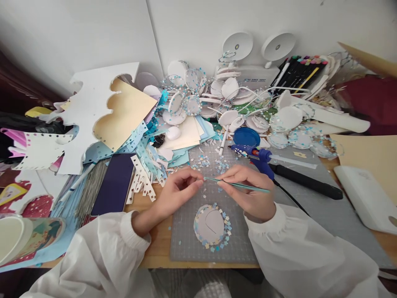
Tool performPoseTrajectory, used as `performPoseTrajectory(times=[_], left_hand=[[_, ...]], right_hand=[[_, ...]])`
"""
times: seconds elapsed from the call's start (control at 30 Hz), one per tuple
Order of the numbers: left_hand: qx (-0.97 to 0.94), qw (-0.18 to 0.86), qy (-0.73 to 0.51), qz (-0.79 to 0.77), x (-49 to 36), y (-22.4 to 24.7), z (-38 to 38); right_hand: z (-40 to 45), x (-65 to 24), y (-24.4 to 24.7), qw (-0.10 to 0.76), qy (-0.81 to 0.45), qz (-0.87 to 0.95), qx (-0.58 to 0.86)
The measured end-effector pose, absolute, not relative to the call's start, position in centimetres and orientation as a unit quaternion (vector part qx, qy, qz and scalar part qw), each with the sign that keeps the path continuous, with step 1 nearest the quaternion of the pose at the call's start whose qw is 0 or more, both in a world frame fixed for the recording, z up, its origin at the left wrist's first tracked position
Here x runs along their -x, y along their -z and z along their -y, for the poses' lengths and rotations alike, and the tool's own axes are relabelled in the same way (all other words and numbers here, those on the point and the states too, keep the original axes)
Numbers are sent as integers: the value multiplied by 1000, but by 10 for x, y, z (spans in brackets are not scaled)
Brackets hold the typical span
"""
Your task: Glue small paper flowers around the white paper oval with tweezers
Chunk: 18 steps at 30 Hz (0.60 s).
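Note:
My right hand (249,190) is closed around slim teal tweezers (212,179), whose tips point left. My left hand (181,188) pinches thumb and forefinger together at those tips; whatever is between them is too small to make out. Below both hands, a round white disc (210,223) lies on the grey cutting mat (186,244). Small blue, white and cream star- or flower-shaped pieces line its edge, and a thin curved line crosses its face. Loose little pieces (203,161) of the same sort are scattered just beyond my fingers.
Right of the hands lie a blue glue gun (263,159), a black-handled tool (307,182) and a blue round lid (246,136). A dark blue phone-like slab (113,184), punched paper strips (141,178) and a cup (18,238) stand left. White discs (229,89) pile up behind.

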<state>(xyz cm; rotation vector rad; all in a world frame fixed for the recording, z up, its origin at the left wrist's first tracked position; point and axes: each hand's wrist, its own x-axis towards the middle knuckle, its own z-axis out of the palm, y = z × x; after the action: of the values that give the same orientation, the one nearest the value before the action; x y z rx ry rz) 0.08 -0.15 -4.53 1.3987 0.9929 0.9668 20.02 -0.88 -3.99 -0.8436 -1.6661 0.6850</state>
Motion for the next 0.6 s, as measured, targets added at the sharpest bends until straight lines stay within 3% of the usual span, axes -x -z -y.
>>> performPoseTrajectory(times=[0.27,0.6], left_hand=[[-613,548,-409,-395,1,49,-1],[-626,538,-392,-406,2,47,-2]], right_hand=[[9,-195,36,540,-278,719,340],[10,-197,37,545,-362,668,355]])
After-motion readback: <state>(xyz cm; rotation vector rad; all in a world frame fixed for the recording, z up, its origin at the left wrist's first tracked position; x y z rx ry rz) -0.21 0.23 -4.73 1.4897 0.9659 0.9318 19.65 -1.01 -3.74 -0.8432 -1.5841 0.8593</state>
